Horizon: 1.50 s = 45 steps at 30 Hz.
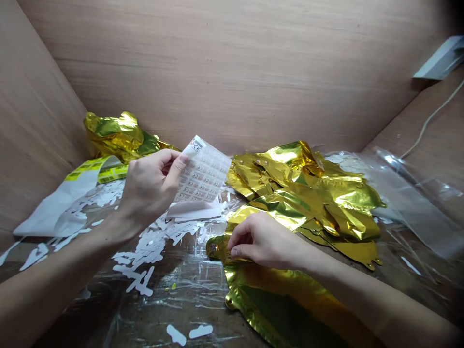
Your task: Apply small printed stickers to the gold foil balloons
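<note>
Raised at the centre-left, my left hand (154, 186) pinches a sheet of small clear stickers (205, 174) printed with CE marks between thumb and fingers. To the right and lower, my right hand (261, 241) has its thumb and fingertips pressed together on the neck of a flat gold foil balloon (275, 295). A small round mark shows on the balloon's tab, just left of those fingertips. Whether the fingers grip the foil or press something onto it, I cannot tell. Behind my right hand lies a heap of gold foil balloons (311, 188).
White paper scraps (155, 241) litter the table under my left arm. At left are a white strip with yellow labels (83, 174) and more gold foil (123, 133). Clear plastic bags (409, 198) lie at right. Wooden panels (217, 72) enclose the table; a cable (431, 116) hangs at right.
</note>
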Motion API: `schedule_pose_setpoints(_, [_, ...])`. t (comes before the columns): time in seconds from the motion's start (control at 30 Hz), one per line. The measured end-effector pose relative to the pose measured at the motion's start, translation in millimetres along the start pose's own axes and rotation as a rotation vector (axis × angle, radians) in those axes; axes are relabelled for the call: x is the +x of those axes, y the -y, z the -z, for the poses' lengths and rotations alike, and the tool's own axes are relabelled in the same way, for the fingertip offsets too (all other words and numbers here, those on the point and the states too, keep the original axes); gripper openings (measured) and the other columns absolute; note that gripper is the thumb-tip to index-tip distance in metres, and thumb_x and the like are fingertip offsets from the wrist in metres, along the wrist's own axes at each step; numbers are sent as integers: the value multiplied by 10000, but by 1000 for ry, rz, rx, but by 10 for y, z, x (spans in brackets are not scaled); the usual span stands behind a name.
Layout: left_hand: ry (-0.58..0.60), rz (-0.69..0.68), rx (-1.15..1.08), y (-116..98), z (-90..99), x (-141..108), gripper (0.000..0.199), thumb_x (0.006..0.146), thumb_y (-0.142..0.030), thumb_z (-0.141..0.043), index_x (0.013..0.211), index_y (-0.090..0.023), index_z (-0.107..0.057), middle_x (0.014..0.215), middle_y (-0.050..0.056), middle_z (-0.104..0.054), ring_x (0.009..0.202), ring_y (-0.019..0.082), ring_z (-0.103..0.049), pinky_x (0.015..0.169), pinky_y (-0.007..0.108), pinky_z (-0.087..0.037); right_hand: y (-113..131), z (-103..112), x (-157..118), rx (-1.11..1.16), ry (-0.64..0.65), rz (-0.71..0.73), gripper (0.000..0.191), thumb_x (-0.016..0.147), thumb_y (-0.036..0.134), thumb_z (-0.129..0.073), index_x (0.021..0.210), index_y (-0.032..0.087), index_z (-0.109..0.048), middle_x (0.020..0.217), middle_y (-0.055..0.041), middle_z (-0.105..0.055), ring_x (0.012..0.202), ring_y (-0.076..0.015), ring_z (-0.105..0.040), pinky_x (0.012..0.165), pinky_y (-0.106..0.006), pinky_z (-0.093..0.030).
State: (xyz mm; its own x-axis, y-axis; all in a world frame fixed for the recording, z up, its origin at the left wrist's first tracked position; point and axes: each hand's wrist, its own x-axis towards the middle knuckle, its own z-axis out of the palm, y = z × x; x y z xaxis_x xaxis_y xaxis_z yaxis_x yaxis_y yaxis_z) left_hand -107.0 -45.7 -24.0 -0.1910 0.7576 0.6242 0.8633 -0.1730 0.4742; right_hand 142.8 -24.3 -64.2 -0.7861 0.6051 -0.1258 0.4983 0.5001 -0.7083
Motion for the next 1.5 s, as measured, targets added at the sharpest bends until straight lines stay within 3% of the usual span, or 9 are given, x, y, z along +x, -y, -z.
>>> schedule_pose_setpoints(0.13, [142,-66,-2,-61,-114,-118,277,990,-406,-578,985,-197,-760,851,14,-758,688,158,-648,627,275,-423,-101,-62,65,35,15,-37,130,823,150,-679,843,185,-803,758,12,-773,664,-115,-678,633,-210,-466])
schedule_pose_setpoints(0.23, [324,-155,45,-92,-234,-268,271,973,-419,-598,990,-184,-734,819,28,-739,678,177,-643,636,291,-415,-134,-64,79,39,9,-39,124,830,139,-661,816,184,-776,713,27,-743,629,-101,-638,612,-206,-437])
schedule_pose_setpoints(0.33, [455,-242,83,-54,-352,-404,411,874,-501,-716,1070,-141,-684,861,70,-729,746,233,-673,660,319,-434,-141,-61,73,13,25,-25,130,836,133,-650,790,188,-758,678,45,-713,599,-86,-592,595,-204,-405])
schedule_pose_setpoints(0.47, [493,-248,161,10,-427,-477,875,665,-715,-811,1268,-117,-605,1049,135,-736,948,343,-699,760,382,-478,-137,-70,70,-28,1,-21,114,839,159,-666,815,201,-769,697,55,-717,632,-85,-587,602,-201,-397])
schedule_pose_setpoints(0.53, [528,-220,209,4,-428,-477,964,607,-761,-817,1294,-126,-585,1059,135,-732,982,365,-691,768,395,-484,-133,-78,75,-35,2,-28,125,839,155,-665,824,203,-779,700,55,-722,641,-82,-594,614,-195,-404])
schedule_pose_setpoints(0.97, [616,-183,343,-44,-403,-465,873,575,-643,-895,1240,-178,-573,995,96,-713,950,352,-679,749,396,-477,-88,-168,52,-108,-72,58,191,768,101,-665,837,206,-810,729,34,-760,602,-75,-585,609,-194,-396])
schedule_pose_setpoints(1.2, [667,-162,394,-122,-361,-456,798,602,-654,-868,1176,-199,-552,950,86,-713,926,346,-678,735,384,-462,-146,-206,109,-110,-158,-23,119,694,157,-696,752,195,-792,628,35,-698,562,-87,-558,517,-204,-350])
schedule_pose_setpoints(1.37, [674,-111,393,-113,-363,-437,738,561,-670,-861,1041,-225,-520,940,93,-710,883,353,-677,668,371,-434,-244,-176,195,-216,-256,-53,74,736,228,-726,754,164,-757,670,6,-703,594,-98,-583,545,-205,-364])
schedule_pose_setpoints(1.5, [683,-72,366,-89,-368,-437,746,526,-664,-870,1008,-239,-491,953,92,-715,909,356,-683,662,359,-422,-130,-32,132,-353,-281,1,75,768,180,-693,765,143,-758,688,-30,-708,608,-111,-556,587,-238,-354])
